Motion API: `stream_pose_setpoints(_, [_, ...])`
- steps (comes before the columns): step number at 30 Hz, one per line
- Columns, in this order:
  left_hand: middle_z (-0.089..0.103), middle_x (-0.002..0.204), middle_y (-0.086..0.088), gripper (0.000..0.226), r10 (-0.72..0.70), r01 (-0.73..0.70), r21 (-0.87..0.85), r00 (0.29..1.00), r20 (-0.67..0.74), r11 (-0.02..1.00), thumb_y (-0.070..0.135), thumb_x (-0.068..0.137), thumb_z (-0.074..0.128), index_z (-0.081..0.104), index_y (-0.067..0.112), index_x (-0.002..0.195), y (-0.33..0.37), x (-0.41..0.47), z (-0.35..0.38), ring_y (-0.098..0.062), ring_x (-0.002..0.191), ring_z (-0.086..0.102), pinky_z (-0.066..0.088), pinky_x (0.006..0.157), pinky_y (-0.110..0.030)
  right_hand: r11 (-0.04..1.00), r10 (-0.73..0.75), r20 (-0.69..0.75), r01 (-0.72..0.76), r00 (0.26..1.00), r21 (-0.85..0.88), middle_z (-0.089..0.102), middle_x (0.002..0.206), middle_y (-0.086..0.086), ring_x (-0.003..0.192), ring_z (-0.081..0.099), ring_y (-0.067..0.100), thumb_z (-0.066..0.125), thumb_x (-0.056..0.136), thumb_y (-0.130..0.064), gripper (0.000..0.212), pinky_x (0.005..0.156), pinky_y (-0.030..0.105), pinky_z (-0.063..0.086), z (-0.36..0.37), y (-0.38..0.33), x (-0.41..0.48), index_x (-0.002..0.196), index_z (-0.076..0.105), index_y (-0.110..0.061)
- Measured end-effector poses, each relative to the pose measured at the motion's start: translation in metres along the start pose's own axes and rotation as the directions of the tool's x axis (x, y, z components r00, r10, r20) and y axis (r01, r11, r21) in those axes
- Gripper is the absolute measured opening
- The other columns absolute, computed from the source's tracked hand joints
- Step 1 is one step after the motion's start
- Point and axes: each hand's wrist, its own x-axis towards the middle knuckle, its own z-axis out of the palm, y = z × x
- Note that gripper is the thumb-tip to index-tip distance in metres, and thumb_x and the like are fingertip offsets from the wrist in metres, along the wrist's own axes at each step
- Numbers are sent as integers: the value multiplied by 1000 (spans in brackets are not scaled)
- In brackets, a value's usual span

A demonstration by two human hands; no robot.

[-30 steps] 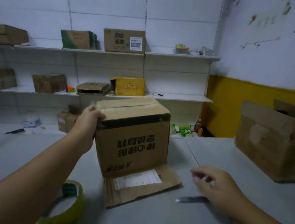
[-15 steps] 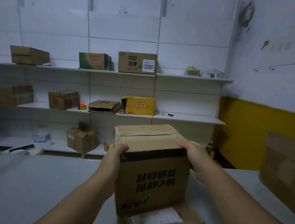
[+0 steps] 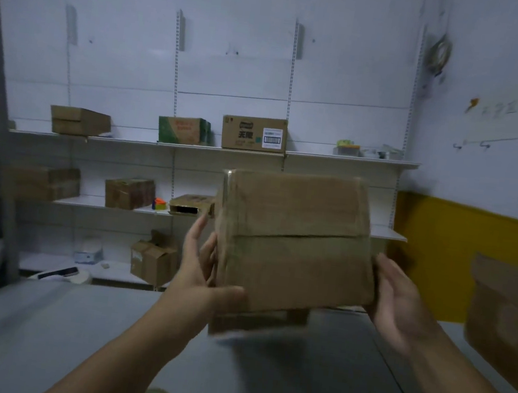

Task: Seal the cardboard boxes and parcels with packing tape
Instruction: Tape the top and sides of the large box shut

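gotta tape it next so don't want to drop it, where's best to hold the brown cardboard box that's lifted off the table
Grip the brown cardboard box by its two opposite side faces, from left and right, near the lower corners. It is tilted, flap seam facing the camera, so side grips leave that seam free. The left hand and right hand flank it this way.
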Motion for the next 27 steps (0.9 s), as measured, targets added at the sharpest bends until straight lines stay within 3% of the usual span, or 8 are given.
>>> stream_pose_setpoints(4, [49, 131, 14, 99, -8, 8, -48, 1000, -2, 999, 12, 60, 84, 27, 54, 130, -8, -5, 2, -8, 116, 50, 51, 80, -32, 992, 114, -90, -118, 989, -40, 67, 113, 0, 110, 57, 22, 26, 87, -72, 59, 87, 45, 44, 3, -7, -7, 118, 61, -35])
stream_pose_setpoints(6, [58, 122, -2, 52, -126, 106, -119, 977, -174, 987, 53, 81, 63, 46, 36, 127, -13, -6, 18, -21, 107, 57, 50, 77, -42, 993, 112, -214, -115, 971, -2, 65, 106, -1, 103, 55, 21, 23, 88, -73, 60, 89, 45, 42, 12, 6, -12, 112, 62, -33])
stream_pose_setpoints(8, [63, 112, -9, 50, -270, 212, -215, 918, -289, 953, 65, 91, 32, 56, 31, 117, -23, -6, 36, -29, 103, 59, 49, 87, -50, 995, 101, -327, -97, 940, 29, 65, 99, 1, 95, 58, 23, 26, 91, -70, 54, 90, 47, 44, 19, 23, -19, 101, 64, -33])
stream_pose_setpoints(14, [48, 136, 1, 58, -27, 2, -84, 958, -286, 996, 63, 85, 28, 37, 43, 138, -31, -10, 44, -24, 123, 46, 44, 98, -54, 985, 38, -284, 11, 958, 169, 74, 91, 0, 84, 66, 21, 32, 100, -44, 36, 71, 38, 49, 9, 58, -40, 97, 65, -30])
stream_pose_setpoints(17, [37, 146, 4, 56, -5, -3, -56, 990, -141, 998, 53, 87, 48, 29, 45, 139, -28, -7, 28, -24, 133, 36, 34, 107, -55, 970, 36, -219, 18, 975, 241, 74, 97, 6, 83, 71, 27, 73, 68, -55, 38, 63, 39, 58, -10, 49, -42, 88, 78, -23])
stream_pose_setpoints(19, [40, 145, 1, 65, -41, 38, -39, 996, -82, 999, 51, 76, 63, 36, 40, 134, -21, -4, 17, -26, 133, 37, 30, 110, -54, 962, 57, -165, -9, 985, 274, 74, 97, 8, 80, 73, 25, 64, 81, -51, 30, 61, 40, 60, -23, 34, -34, 82, 80, -26])
stream_pose_setpoints(23, [48, 137, -6, 106, -164, 164, 2, 984, 73, 986, 71, 46, 72, 37, 31, 138, -14, 6, 15, -31, 126, 44, 33, 106, -58, 986, 30, -155, -4, 988, 167, 72, 107, 6, 92, 69, 22, 33, 93, -50, 50, 78, 38, 58, -25, 11, -20, 104, 72, -22])
stream_pose_setpoints(27, [42, 130, 4, 118, -148, 136, 138, 986, 81, 981, 38, 44, 89, 12, 53, 133, -36, 8, 19, -20, 117, 48, 46, 99, -41, 999, 39, -226, -35, 973, 25, 60, 121, 23, 95, 63, 34, 66, 82, -38, 56, 81, 44, 50, -37, 22, -14, 126, 56, -5])
